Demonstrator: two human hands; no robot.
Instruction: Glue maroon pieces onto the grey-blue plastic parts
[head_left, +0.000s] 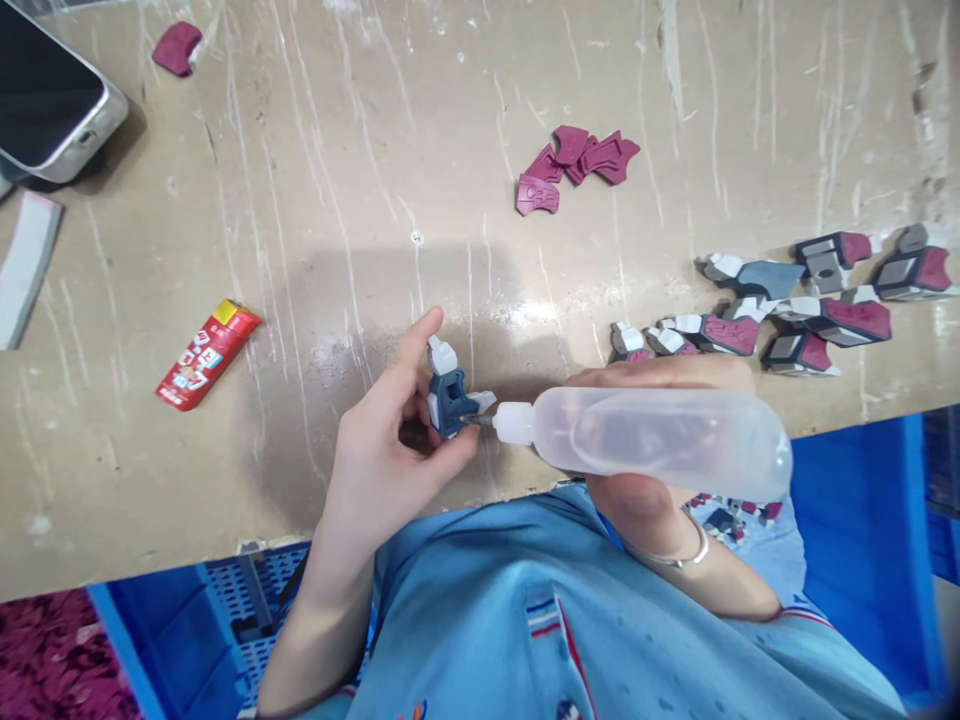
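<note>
My left hand [390, 440] holds a small dark blue and white plastic part [450, 400] between its thumb and fingers, over the table near its front edge. My right hand [645, 490] is wrapped round a translucent squeeze bottle [660, 435], which lies level and points left. The bottle's white cap [514, 423] ends in a thin dark nozzle, whose tip is at the lower right side of the blue part. Whether any liquid comes out is too small to tell. Further back on the table [360, 180] lies a loose group of maroon pieces [538, 195].
Several assembled maroon, grey and white parts [855, 318] lie at the right. A red packet [208, 355], a phone [52, 90], a white curved strip [26, 265] and a lone maroon piece [176, 48] are at the left. Blue bins [862, 560] stand below the table edge.
</note>
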